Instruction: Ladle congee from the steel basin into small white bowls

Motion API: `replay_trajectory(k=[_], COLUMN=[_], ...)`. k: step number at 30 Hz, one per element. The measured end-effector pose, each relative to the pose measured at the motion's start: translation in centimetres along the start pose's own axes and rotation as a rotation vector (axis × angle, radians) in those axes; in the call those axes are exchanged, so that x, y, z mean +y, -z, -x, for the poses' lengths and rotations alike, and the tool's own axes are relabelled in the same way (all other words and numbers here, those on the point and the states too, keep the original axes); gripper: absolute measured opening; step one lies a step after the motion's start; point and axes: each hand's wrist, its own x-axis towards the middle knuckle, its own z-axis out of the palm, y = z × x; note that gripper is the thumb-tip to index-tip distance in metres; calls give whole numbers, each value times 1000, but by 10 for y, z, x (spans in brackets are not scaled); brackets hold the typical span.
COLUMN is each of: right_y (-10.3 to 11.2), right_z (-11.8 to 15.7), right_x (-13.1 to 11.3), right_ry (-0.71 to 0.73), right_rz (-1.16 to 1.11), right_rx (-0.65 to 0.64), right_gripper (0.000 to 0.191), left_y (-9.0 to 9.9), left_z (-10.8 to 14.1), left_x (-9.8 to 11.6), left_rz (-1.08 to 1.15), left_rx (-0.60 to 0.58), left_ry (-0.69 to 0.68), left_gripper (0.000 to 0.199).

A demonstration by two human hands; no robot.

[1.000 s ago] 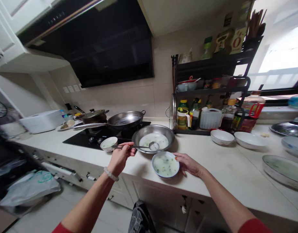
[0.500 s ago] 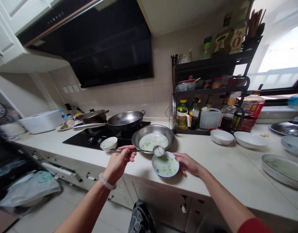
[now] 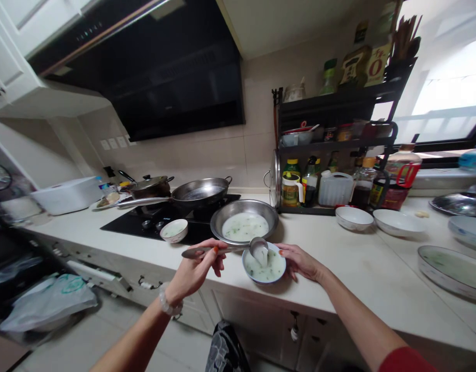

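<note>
My left hand (image 3: pixel 201 266) is closed around the handle of a metal ladle (image 3: pixel 258 248). The ladle's bowl is tipped over a small bowl (image 3: pixel 264 281), and pale liquid runs from it into the soup there. That bowl holds whitish soup with green bits. My right hand (image 3: pixel 300 261) grips its right rim, thumb on top and the other fingers partly hidden beneath. Just behind stands a wide metal basin (image 3: pixel 274 214) with more of the same soup. A small patterned bowl (image 3: pixel 174 237) of soup sits to the left at the stove's edge.
A wok (image 3: pixel 201 192) and a lidded pot (image 3: pixel 150 186) are on the black stove (image 3: pixel 121 221). At the back right stands a black rack (image 3: pixel 338 101) with bottles and jars. Two white bowls (image 3: pixel 354 219) and a soup dish (image 3: pixel 450 284) are on the right counter.
My left hand has turned the ladle, so its bowl has gone from level to tipped and moved slightly right and down over the small bowl. My right hand stays on the rim.
</note>
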Motion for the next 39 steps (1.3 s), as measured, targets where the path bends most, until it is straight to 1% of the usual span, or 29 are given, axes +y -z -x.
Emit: replay_trajectory(k=[3, 6, 9, 13, 15, 17, 19, 22, 27, 29, 34, 39], right_y=[0, 0, 0, -1, -1, -2, -2, -3, -3, -3, -5, -6], right_z=[0, 0, 0, 0, 0, 1, 1, 1, 1, 1, 2, 3], right_x=[0, 0, 0, -1, -1, -2, -2, -3, -2, -2, -4, -5], right_ry=[0, -4, -4, -4, -8, -12, -15, -21, -23, -18, -20, -21], right_rz=[4, 10, 10, 4, 10, 15, 13, 8, -2, -6, 5, 3], right_rx=[-1, 1, 2, 11, 13, 9, 7, 19, 43, 43, 36, 45], right_gripper=[60, 62, 62, 61, 61, 60, 60, 61, 60, 60, 63, 62], left_y=[1, 2, 3, 7, 10, 11, 12, 11, 6, 2, -4, 1], left_z=[4, 5, 1, -10, -19, -28, -39, -53, -74, -79, -88, -91], left_x=[4, 5, 0, -11, -17, -24, -32, -47, -70, -76, -85, -88], left_rz=[-133, -162, -57, 173, 270, 304, 272, 147, -33, -64, 19, 125], left_rx=[-89, -102, -20, 169, 265, 336, 380, 411, 379, 366, 380, 485], left_ry=[-97, -128, -77, 42, 74, 84, 93, 105, 62, 54, 95, 130], left_gripper=[29, 29, 30, 32, 32, 32, 31, 28, 21, 19, 18, 18])
